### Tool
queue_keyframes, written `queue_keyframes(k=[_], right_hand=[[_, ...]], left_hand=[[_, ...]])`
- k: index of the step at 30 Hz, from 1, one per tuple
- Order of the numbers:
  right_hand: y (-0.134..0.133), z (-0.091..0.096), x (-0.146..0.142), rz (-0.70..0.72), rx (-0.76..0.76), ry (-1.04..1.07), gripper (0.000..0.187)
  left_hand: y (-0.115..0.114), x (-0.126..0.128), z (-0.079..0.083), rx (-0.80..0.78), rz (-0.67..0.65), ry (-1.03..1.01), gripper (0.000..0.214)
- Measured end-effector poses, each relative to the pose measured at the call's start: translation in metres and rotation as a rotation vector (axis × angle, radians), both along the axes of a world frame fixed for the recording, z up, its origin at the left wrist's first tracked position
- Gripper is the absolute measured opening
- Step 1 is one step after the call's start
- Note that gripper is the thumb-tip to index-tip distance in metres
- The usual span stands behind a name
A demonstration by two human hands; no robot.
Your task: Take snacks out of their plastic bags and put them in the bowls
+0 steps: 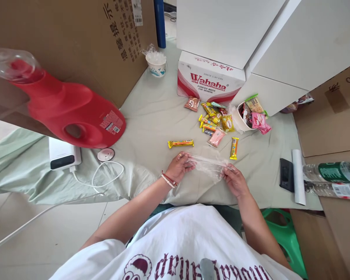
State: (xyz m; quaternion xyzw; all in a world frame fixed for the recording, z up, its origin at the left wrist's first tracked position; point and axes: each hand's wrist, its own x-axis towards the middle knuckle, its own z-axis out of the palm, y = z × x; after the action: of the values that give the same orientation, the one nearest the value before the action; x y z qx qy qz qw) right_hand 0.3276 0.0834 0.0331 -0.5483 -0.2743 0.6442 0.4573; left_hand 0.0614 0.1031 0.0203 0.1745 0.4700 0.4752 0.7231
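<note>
A clear plastic bag (pixel 207 165) is stretched between my two hands, just above the cloth near the front edge. My left hand (pixel 179 168) pinches its left end, and my right hand (pixel 235 179) pinches the right end. Beyond my left hand lies a yellow snack bar (pixel 181 144). Another yellow bar (pixel 234 148) lies just past my right hand. Farther back is a loose pile of wrapped snacks (pixel 214 116), with a pink packet (pixel 216 137) at its near side. A white tub (pixel 241 118) lies tilted beside the pile, with wrapped snacks at its mouth.
A red jug (pixel 81 112) stands left, near a white power bank (pixel 64 153) and its cable. At the back are a paper cup (pixel 156 66) holding crumpled plastic and a Wahaha carton (pixel 210 79). Plastic bottles (pixel 335 172) and a dark phone-like object (pixel 286 175) lie right.
</note>
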Motion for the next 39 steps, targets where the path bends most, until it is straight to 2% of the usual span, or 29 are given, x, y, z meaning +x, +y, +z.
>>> queue_keyframes(k=[4, 8, 12, 14, 18, 20, 22, 24, 26, 29, 32, 36, 39], right_hand=[[-0.010, 0.004, 0.015, -0.046, -0.008, 0.064, 0.034], [-0.013, 0.011, 0.009, -0.024, 0.000, 0.150, 0.036], [-0.015, 0.012, -0.012, 0.187, 0.085, 0.148, 0.071], [-0.015, 0.009, -0.020, 0.283, 0.107, 0.040, 0.073], [-0.007, 0.006, -0.019, 0.255, 0.111, -0.096, 0.043], [-0.001, 0.009, -0.014, 0.271, 0.094, -0.082, 0.042], [0.003, 0.014, -0.011, 0.352, 0.073, -0.063, 0.042], [0.006, 0.018, -0.013, 0.456, 0.049, -0.039, 0.042], [0.008, 0.020, -0.018, 0.528, 0.019, -0.020, 0.045], [0.010, 0.020, -0.023, 0.544, -0.046, -0.025, 0.050], [0.010, 0.018, -0.014, 0.417, -0.120, -0.049, 0.054], [0.002, 0.009, 0.012, 0.233, -0.137, -0.105, 0.056], [-0.005, -0.003, 0.022, 0.164, -0.088, -0.205, 0.055]], left_hand=[[-0.007, -0.008, 0.002, -0.020, 0.080, 0.013, 0.053], [-0.016, -0.004, 0.005, -0.028, 0.073, 0.023, 0.050], [-0.023, 0.006, 0.007, -0.077, 0.102, -0.060, 0.050], [-0.026, 0.005, 0.008, -0.086, 0.096, -0.106, 0.049], [-0.028, -0.024, 0.017, 0.018, -0.067, 0.015, 0.035], [-0.023, -0.046, 0.025, 0.063, -0.178, 0.088, 0.038], [-0.014, -0.060, 0.033, 0.012, -0.313, 0.100, 0.050], [-0.004, -0.060, 0.037, -0.093, -0.421, 0.116, 0.065], [0.003, -0.045, 0.036, -0.148, -0.453, 0.184, 0.066], [0.005, -0.011, 0.025, -0.103, -0.371, 0.303, 0.052], [0.002, 0.011, 0.009, -0.016, -0.177, 0.419, 0.038], [0.003, 0.007, -0.006, 0.102, 0.147, 0.635, 0.023], [0.006, -0.001, -0.009, 0.159, 0.293, 0.774, 0.021]])
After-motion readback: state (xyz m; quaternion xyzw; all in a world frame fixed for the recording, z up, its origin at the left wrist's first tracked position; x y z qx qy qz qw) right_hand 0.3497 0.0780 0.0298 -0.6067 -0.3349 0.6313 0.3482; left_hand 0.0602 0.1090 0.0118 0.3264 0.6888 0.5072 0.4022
